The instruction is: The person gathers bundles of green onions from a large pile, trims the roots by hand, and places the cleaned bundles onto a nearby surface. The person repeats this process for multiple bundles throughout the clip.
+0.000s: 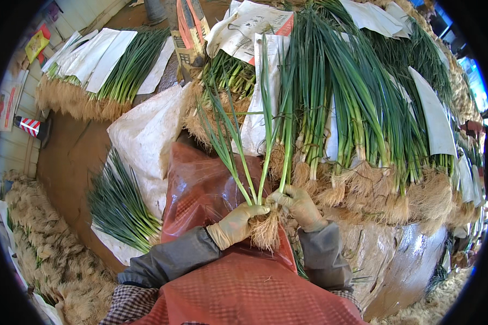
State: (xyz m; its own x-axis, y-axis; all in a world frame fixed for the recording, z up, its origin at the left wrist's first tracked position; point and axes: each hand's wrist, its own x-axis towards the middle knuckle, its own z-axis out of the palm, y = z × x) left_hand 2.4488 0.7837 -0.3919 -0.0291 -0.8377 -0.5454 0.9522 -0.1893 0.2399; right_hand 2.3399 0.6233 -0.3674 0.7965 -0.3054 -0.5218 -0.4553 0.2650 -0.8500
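Observation:
Both hands wear pale, soiled gloves. My left hand [238, 223] is closed round the lower stems of a few green onions [248, 185], just above their tangled roots, which hang over my lap. My right hand [299, 205] pinches a thicker green stem at its base, touching the same root clump. A red plastic apron [244, 284] covers my lap. Beyond the hands, a wide row of long green onions [358, 118] lies with roots towards me. At the left, a smaller bunch of green onions [126, 203] rests on white sheeting.
More onions under white sheets [101, 57] lie at the upper left. A white sack [150, 126] stands left of the apron. Heaped roots [53, 252] line the lower left. A striped red-and-white object [27, 126] is by the wall; wet brown plastic sheeting [406, 256] lies at right.

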